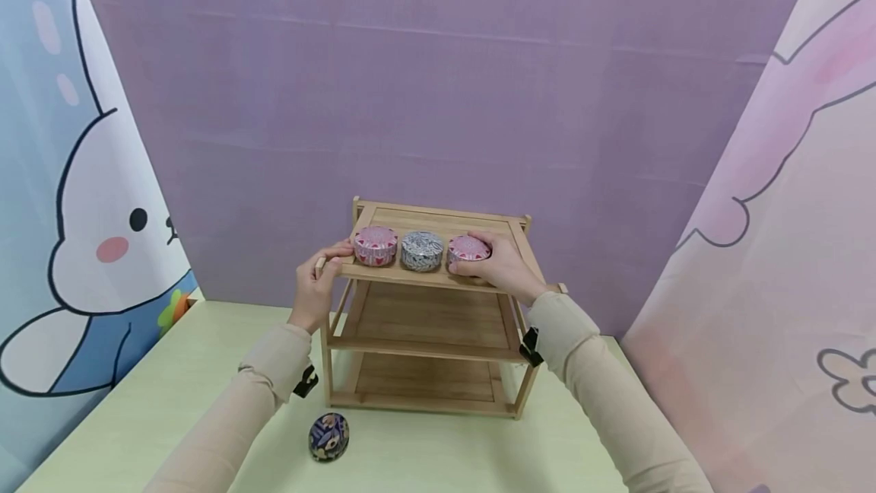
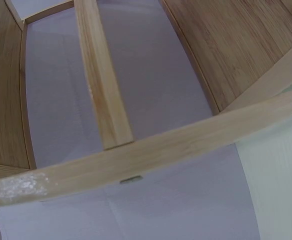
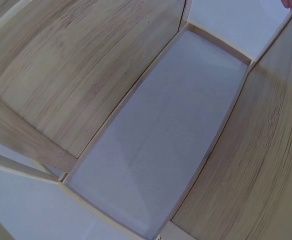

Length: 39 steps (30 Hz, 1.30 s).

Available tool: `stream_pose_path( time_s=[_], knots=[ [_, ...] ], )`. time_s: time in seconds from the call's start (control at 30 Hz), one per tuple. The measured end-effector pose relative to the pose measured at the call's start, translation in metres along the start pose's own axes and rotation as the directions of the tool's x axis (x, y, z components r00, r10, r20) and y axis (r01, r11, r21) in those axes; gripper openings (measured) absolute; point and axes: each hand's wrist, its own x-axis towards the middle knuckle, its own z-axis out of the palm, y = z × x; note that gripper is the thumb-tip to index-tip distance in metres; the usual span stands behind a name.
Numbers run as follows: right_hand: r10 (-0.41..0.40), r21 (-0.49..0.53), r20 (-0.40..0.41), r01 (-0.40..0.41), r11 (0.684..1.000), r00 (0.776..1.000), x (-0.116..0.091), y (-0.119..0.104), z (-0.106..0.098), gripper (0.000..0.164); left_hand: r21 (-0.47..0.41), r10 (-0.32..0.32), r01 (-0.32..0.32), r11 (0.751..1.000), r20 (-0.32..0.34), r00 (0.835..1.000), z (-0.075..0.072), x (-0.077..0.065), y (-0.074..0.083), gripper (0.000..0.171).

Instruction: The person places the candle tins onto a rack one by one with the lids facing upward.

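Note:
A three-tier wooden rack [image 1: 427,291] stands on the pale green table. Three small round tins line its top shelf: a pink tin [image 1: 375,246] at left, a black-and-white patterned tin [image 1: 421,252] in the middle, and another pink tin [image 1: 468,248] at right. My right hand [image 1: 505,268] grips the right-hand pink tin, thumb in front and fingers behind. At the top shelf's left front corner, my left hand [image 1: 317,286] holds the rack, fingertips beside the left pink tin. The left wrist view shows the rack's side bars [image 2: 151,150]; in the right wrist view its shelf boards [image 3: 95,75] fill much of the picture.
A dark blue floral tin [image 1: 328,437] lies on the table [image 1: 411,462] in front of the rack, by the left forearm. Behind the rack hangs a purple cloth [image 1: 438,97]. Cartoon-printed curtains [image 1: 103,196] close off both sides.

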Motion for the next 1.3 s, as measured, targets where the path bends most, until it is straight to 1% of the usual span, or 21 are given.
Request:
stream_pose_path(
  time_s=[0.3, 0.43, 0.63, 0.77, 0.87, 0.93, 1.0, 1.07, 1.13, 1.2, 1.3],
  knots=[
    [-0.016, -0.014, 0.008, 0.016, 1.0, 1.0, -0.001, 0.0, 0.0, 0.079, 0.008, -0.003, 0.003, 1.0, 0.011, 1.0, -0.001, 0.0, 0.001, 0.023],
    [-0.015, -0.016, 0.022, 0.015, 1.0, 1.0, -0.002, 0.001, 0.001, 0.08, -0.007, -0.001, 0.001, 1.0, 0.006, 1.0, -0.002, -0.002, -0.002, 0.022],
    [-0.01, 0.023, 0.019, 0.01, 1.0, 1.0, -0.004, 0.0, -0.001, 0.081, -0.013, 0.002, -0.002, 1.0, 0.006, 1.0, -0.002, -0.002, -0.002, 0.022],
    [-0.034, 0.07, 0.003, 0.033, 0.997, 0.999, -0.005, 0.003, -0.003, 0.075, -0.016, 0.003, -0.003, 1.0, 0.005, 1.0, -0.001, -0.001, 0.001, 0.022],
    [-0.051, 0.126, -0.038, 0.056, 0.99, 0.998, -0.007, 0.004, -0.004, 0.067, -0.004, -0.002, 0.002, 1.0, 0.008, 1.0, 0.0, 0.0, 0.002, 0.022],
    [-0.049, 0.183, -0.1, 0.066, 0.981, 0.994, -0.009, 0.004, -0.005, 0.061, 0.004, -0.006, 0.006, 1.0, 0.013, 1.0, 0.001, 0.001, 0.0, 0.022],
    [-0.044, 0.256, -0.182, 0.09, 0.963, 0.982, -0.01, 0.002, -0.004, 0.054, -0.004, -0.007, 0.007, 1.0, 0.014, 1.0, 0.0, 0.001, -0.005, 0.022],
    [-0.043, 0.315, -0.275, 0.133, 0.94, 0.96, -0.012, 0.0, -0.004, 0.046, -0.012, -0.007, 0.007, 1.0, 0.013, 1.0, -0.001, 0.001, -0.012, 0.022],
    [-0.057, 0.33, -0.35, 0.18, 0.927, 0.935, -0.013, -0.003, -0.005, 0.039, -0.022, -0.001, 0.002, 1.0, 0.009, 1.0, -0.002, 0.002, -0.02, 0.023],
    [-0.075, 0.32, -0.396, 0.214, 0.923, 0.915, -0.015, -0.006, -0.006, 0.034, -0.031, 0.005, -0.005, 1.0, 0.003, 1.0, -0.003, 0.003, -0.026, 0.023],
    [-0.105, 0.294, -0.406, 0.239, 0.926, 0.908, -0.022, -0.011, -0.008, 0.032, -0.035, 0.02, -0.02, 0.999, -0.003, 1.0, -0.004, 0.004, -0.031, 0.023]
  ],
)
